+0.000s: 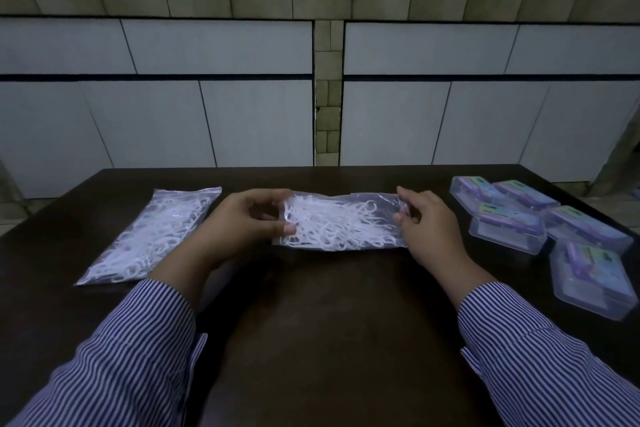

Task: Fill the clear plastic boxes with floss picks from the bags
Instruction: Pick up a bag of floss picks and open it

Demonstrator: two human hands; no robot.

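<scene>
Lying crosswise at table (329, 340) centre: clear bag of white floss picks (341, 221), left hand (249, 218) pinching its left end, right hand (427, 224) pinching its right end. Second bag (149, 234) flat, well left. Five closed clear plastic boxes (550, 229) clustered just beyond right hand.

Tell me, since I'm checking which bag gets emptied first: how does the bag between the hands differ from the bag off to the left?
The middle bag is held at both ends, left hand and right hand pinching it; the left bag lies untouched. The middle bag runs crosswise on the table; the left bag lies slanted. Both are clear plastic holding white floss picks.
</scene>
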